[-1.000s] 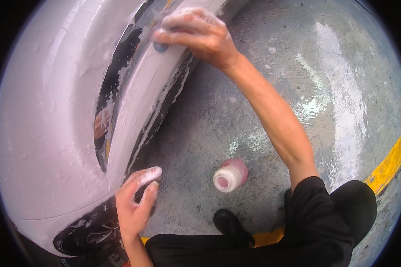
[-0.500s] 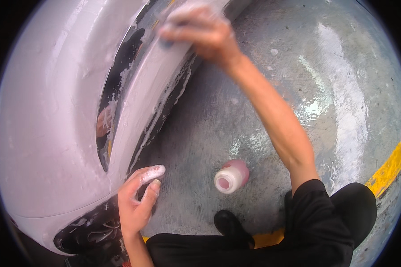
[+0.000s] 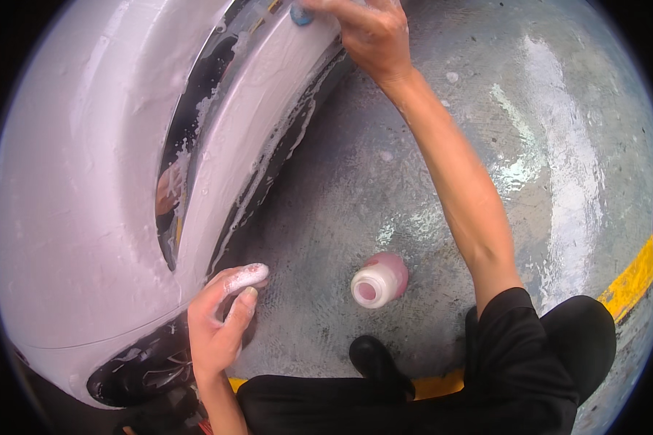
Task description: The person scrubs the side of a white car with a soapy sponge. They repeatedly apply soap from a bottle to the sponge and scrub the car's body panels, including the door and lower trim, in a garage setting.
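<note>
At the top edge, my right hand (image 3: 374, 32) reaches over the soapy lower lip (image 3: 236, 134) of a pale car's bumper. A small, rounded blue lump (image 3: 301, 14), perhaps clay or sponge, shows under its fingertips, pressed to the surface; the frame cuts off part of the hand. Near the lower corner of the bumper, my left hand (image 3: 218, 319) holds nothing. Its thumb and forefinger are apart, with white foam along the forefinger. A pinkish bottle (image 3: 389, 272) with a white, uncapped neck stands on the floor to the right of my left hand.
The pale body panel (image 3: 72, 217) curves along the left, with a glossy black trim strip (image 3: 170, 181) set in it. A wheel (image 3: 152, 373) is at lower left. Grey, wet-looking floor (image 3: 428, 174) bears a yellow line (image 3: 627, 279). My black shoe (image 3: 374, 359) is near the bottle.
My right hand has moved up and slightly right along the bumper lip, bringing the blue lump nearer the top edge. My left hand has barely shifted.
</note>
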A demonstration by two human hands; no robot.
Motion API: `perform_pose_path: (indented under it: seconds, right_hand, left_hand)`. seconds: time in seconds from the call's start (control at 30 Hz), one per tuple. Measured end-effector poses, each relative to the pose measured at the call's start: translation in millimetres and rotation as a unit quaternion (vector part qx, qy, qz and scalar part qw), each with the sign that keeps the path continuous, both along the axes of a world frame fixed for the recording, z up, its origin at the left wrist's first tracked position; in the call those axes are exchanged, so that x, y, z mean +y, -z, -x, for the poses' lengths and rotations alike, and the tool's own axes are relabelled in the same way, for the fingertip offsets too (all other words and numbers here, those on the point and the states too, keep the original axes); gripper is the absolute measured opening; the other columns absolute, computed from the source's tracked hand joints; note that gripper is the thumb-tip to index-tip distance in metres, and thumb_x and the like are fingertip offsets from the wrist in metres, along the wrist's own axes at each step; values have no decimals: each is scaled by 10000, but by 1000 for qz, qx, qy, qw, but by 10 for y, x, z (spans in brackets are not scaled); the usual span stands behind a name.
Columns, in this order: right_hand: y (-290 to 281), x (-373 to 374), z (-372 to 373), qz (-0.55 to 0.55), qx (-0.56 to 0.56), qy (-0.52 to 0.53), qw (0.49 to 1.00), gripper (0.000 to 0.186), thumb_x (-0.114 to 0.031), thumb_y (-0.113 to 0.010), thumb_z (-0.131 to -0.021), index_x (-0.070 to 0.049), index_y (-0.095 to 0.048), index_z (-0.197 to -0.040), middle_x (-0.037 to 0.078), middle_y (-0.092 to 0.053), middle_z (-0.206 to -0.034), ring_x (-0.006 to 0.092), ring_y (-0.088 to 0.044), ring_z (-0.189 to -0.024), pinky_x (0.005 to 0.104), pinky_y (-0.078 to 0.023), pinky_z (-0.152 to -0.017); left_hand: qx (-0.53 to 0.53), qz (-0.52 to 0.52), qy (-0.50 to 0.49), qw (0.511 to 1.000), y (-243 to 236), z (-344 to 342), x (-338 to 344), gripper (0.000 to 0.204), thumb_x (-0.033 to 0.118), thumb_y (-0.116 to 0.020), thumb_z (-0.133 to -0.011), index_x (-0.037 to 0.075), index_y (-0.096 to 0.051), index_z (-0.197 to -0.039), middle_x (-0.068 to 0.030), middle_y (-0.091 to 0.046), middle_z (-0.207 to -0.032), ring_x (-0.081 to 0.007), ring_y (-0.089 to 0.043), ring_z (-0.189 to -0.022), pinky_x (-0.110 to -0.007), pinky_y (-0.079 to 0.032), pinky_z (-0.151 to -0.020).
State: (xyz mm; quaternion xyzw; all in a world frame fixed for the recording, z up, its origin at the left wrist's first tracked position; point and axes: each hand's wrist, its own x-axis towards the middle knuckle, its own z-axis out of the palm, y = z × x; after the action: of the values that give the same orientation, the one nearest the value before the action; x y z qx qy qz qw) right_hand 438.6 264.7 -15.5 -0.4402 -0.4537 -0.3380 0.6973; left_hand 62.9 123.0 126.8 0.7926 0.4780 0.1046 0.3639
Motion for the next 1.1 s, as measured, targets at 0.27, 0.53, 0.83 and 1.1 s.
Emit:
perform_pose_path:
  seconds: [0.27, 0.53, 0.83, 1.1]
  right_hand:
    - [285, 238, 268, 38, 3, -5, 999, 435, 14, -675, -908, -298, -828, -1169, -34, -792, -1110, 154, -738, -968, 307, -622, -817]
    - [250, 200, 833, -39, -39, -13, 998, 499, 9, -702, -857, -360, -834, -1165, -48, -779, -1088, 175, -705, -966, 348, -593, -813]
    - [302, -39, 1693, 45, 0, -49, 998, 425, -83, -638, -987, -263, -755, -1354, -25, -721, -1290, 174, -628, -1164, 395, -461, -991]
    - [301, 245, 1212, -2, 198, -111, 974, 498, -61, -561, -1006, -189, -655, -1478, 103, -678, -1450, 305, -626, -1308, 518, -428, -1127]
  left_hand:
    - [12, 6, 4, 1000, -3, 5, 54, 284, 87, -635, -1025, -76, -723, -1240, -162, -743, -1201, -226, -703, -1087, -349, -521, -991]
    - [9, 16, -15, 1000, 28, 73, 80, 279, 68, -635, -1022, -70, -724, -1247, -150, -741, -1192, -210, -694, -1085, -335, -517, -976]
    - [-45, 11, -34, 998, 74, 84, 147, 256, 43, -649, -1021, -56, -736, -1240, -140, -733, -1166, -191, -683, -1068, -308, -512, -951]
    - [-39, -1, -33, 999, 22, 268, 105, 259, 60, -660, -1027, -76, -730, -1236, -143, -735, -1175, -187, -692, -1055, -296, -518, -934]
